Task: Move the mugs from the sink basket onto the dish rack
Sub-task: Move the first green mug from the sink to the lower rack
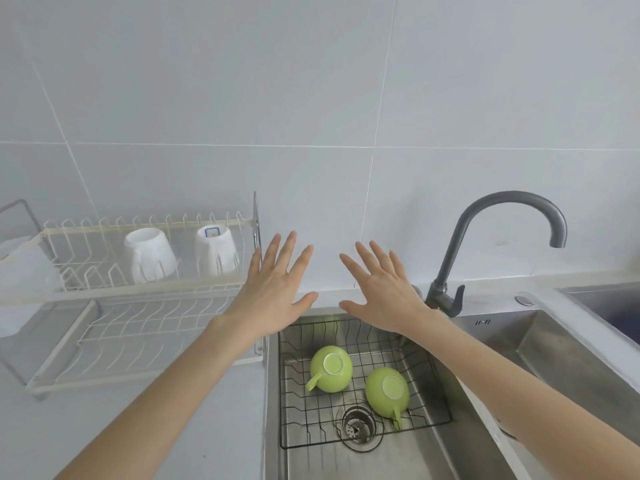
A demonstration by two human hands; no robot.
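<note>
Two green mugs lie upside down in the black wire sink basket [294, 424]. The left mug [330, 370] points its handle to the lower left; the right mug [387, 392] has its handle toward the front. A white two-tier dish rack [145, 317] stands on the counter to the left of the sink. My left hand [277, 289] and my right hand [381, 292] hover side by side above the back edge of the sink, palms down, fingers spread, holding nothing.
Two white cups [150, 254] [216, 251] stand upside down on the rack's upper tier. A dark grey faucet [485, 244] rises at the back right of the steel sink [554, 358]. The drain [356, 426] sits under the basket's front. A tiled wall is behind.
</note>
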